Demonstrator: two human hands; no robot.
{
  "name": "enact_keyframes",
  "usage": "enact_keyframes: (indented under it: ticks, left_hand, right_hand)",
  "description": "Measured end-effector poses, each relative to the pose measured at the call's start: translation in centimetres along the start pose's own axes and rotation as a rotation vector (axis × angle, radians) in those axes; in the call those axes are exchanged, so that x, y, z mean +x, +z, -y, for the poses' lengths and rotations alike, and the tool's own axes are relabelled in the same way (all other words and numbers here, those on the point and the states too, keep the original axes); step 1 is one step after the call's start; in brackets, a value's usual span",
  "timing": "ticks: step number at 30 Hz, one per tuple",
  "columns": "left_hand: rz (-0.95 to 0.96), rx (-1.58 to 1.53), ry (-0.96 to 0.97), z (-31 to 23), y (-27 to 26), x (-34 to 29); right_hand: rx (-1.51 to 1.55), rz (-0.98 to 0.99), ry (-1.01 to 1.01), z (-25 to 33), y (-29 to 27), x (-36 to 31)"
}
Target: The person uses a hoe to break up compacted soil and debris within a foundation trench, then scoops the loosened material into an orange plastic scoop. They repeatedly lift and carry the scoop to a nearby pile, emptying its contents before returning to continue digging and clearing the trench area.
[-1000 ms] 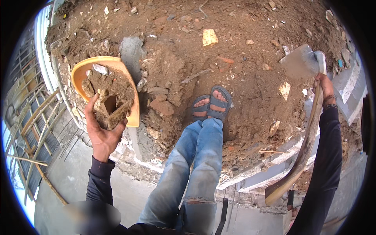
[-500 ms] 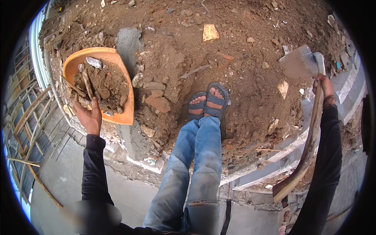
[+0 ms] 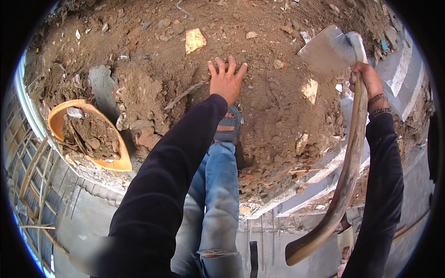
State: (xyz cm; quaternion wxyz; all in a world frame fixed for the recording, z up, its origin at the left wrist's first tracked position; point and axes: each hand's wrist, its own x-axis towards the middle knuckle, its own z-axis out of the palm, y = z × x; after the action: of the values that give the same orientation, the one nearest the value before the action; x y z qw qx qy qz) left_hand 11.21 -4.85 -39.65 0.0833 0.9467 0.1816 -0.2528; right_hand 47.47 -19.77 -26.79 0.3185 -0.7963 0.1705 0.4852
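My left hand (image 3: 226, 82) reaches over the brown soil with its fingers spread and nothing seen in them; whether the palm touches the ground cannot be made out. On the right, my right hand (image 3: 367, 79) is wrapped round the wooden handle of a hoe (image 3: 348, 157), close to its head. The hoe's wide, flat metal blade (image 3: 328, 50) is up by the soil, and its curved handle runs down toward me. At the left stands an orange-yellow pan (image 3: 121, 160) holding soil, stones and sticks.
A pale yellow stone (image 3: 195, 41) lies beyond my left hand, another (image 3: 310, 91) below the blade. Concrete ledges (image 3: 306, 197) drop away at the right and near side. Rods and bamboo poles (image 3: 34, 185) show at the lower left. Part of another person (image 3: 345, 241) appears at the lower right.
My left hand has left the sticks in the pan and moved right, over the soil before my feet. My right hand still grips the hoe. The view has shifted right.
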Motion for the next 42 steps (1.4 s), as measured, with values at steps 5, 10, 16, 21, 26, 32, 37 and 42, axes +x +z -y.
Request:
enact_keyframes:
  ticks: [5,10,16,21,26,32,37,42]
  left_hand:
    - [0.097,-0.050,-0.115,-1.2,0.9,1.1]
    - [0.284,-0.237,-0.173,-1.6,0.2,0.3]
    - [0.199,-0.289,-0.097,-2.2,2.3,-1.8]
    - [0.170,-0.498,-0.051,-0.6,3.4,-1.2]
    - [0.241,-0.542,-0.084,0.1,2.9,-0.2]
    - [0.030,-0.766,-0.321,2.6,-2.4,-0.2]
    - [-0.114,-0.520,-0.418,11.1,-7.3,3.5]
    - [0.119,-0.144,-0.437,14.7,-5.4,7.7]
  right_hand:
    - [0.027,-0.017,-0.017,-0.1,0.4,0.0]
    - [-0.001,-0.017,-0.020,-0.2,-0.4,0.5]
    - [0.018,-0.040,-0.020,-0.1,0.4,0.0]
    - [0.027,-0.027,0.010,-0.1,0.5,0.1]
    - [-0.020,-0.022,-0.005,0.3,0.7,-0.7]
    - [-0.003,-0.044,0.004,0.6,1.5,-1.3]
    - [-0.008,-0.047,-0.011,0.7,1.3,-1.1]
    - [0.020,0.005,-0.005,0.3,0.6,-0.4]
